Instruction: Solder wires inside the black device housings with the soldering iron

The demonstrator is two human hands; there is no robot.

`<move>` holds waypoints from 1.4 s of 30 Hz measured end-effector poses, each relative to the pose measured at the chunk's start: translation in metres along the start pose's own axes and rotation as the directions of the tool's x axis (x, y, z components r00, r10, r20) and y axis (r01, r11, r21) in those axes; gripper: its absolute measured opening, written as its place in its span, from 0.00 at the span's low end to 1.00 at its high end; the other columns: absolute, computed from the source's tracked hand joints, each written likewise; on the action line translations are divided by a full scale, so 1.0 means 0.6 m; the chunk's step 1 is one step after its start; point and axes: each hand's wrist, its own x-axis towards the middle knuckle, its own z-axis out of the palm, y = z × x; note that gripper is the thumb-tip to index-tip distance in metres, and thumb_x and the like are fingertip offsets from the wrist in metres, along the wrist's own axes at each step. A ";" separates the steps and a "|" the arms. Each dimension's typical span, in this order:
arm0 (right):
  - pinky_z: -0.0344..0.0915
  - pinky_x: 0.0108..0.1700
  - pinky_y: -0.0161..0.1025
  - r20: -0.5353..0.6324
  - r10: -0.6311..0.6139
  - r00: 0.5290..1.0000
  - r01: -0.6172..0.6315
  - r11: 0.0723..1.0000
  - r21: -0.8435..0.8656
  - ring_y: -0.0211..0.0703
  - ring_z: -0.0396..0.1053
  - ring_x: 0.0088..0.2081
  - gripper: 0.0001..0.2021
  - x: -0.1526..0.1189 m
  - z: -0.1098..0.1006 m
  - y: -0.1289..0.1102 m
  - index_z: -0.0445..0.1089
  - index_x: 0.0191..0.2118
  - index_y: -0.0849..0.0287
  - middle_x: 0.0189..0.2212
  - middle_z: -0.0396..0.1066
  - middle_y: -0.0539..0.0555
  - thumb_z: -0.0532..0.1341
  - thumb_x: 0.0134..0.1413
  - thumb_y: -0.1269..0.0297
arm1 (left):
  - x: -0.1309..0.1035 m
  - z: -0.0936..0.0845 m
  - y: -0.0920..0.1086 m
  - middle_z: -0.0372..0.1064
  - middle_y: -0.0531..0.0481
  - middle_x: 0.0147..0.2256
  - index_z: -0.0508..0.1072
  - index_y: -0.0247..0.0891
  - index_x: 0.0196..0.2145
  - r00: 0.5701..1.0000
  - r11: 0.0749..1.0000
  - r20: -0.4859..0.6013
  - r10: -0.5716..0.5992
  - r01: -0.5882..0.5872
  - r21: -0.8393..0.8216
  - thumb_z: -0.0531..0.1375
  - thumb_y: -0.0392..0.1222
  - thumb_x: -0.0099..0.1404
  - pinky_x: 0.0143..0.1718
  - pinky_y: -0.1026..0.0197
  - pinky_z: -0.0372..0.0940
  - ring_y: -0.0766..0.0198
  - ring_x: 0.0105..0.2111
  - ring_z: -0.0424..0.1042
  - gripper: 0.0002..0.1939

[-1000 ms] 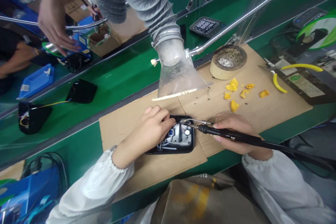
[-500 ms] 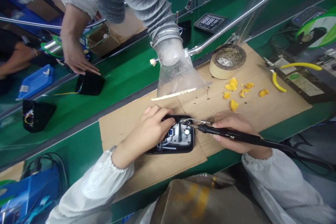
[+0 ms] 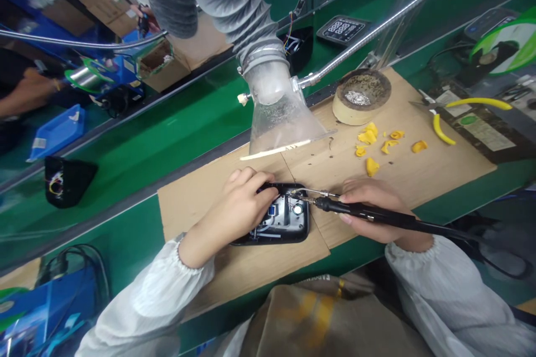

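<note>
A black plastic housing (image 3: 287, 228) lies open side up on the brown board (image 3: 184, 201), with a small blue part and a round white part inside. My left hand (image 3: 240, 206) is closed on its upper left edge; the fingertips reach inside, and whether they also pinch a wire is hidden. In my right hand (image 3: 372, 206) is a black soldering iron (image 3: 355, 210), pointing left. Its tip is over the upper part of the housing, close to a thin metal tube. Exact contact at the tip is too small to tell.
A clear fume hood (image 3: 280, 117) hangs just above the housing. Behind at right are a round solder pot (image 3: 362, 97), yellow scraps (image 3: 369, 134) and yellow-handled cutters (image 3: 477, 102). A black shell (image 3: 67, 181) stands on the green belt (image 3: 167, 122).
The co-worker's hand has left the black box on the belt, and that box is no longer there. The shell at left has shifted slightly right. My hands have barely moved.
</note>
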 end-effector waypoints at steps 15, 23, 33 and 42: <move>0.73 0.34 0.43 -0.850 -0.140 0.507 -0.225 0.931 -0.288 0.44 0.73 0.27 0.12 -0.023 -0.129 0.012 0.70 0.47 0.53 0.28 0.73 0.47 0.66 0.57 0.61 | 0.006 0.024 -0.005 0.75 0.44 0.41 0.77 0.37 0.36 0.984 0.998 -0.179 0.004 -0.015 -0.063 0.52 0.36 0.74 0.40 0.53 0.60 0.56 0.38 0.64 0.15; 0.75 0.47 0.48 -0.721 -0.072 0.690 -0.437 0.752 -0.493 0.50 0.77 0.42 0.13 0.000 -0.113 0.072 0.73 0.48 0.57 0.42 0.78 0.58 0.63 0.61 0.57 | 0.002 0.035 -0.003 0.76 0.45 0.41 0.76 0.37 0.38 0.966 0.995 -0.255 -0.046 0.021 -0.096 0.52 0.36 0.74 0.42 0.54 0.66 0.57 0.39 0.68 0.12; 0.75 0.50 0.48 -0.684 -0.096 0.723 -0.412 0.735 -0.539 0.51 0.77 0.45 0.15 -0.012 -0.116 0.101 0.73 0.49 0.56 0.44 0.78 0.58 0.62 0.62 0.54 | -0.100 0.008 0.035 0.74 0.39 0.50 0.76 0.42 0.40 0.916 0.992 -0.385 0.109 -0.073 0.106 0.67 0.57 0.61 0.48 0.37 0.66 0.38 0.54 0.65 0.17; 0.74 0.47 0.45 -0.651 -0.090 0.754 -0.369 0.762 -0.532 0.49 0.76 0.42 0.14 -0.004 -0.110 0.106 0.75 0.49 0.52 0.41 0.77 0.56 0.60 0.63 0.53 | -0.180 0.118 -0.016 0.74 0.43 0.41 0.74 0.43 0.32 0.831 0.981 -0.547 0.106 0.004 0.195 0.61 0.44 0.69 0.46 0.57 0.75 0.53 0.49 0.73 0.07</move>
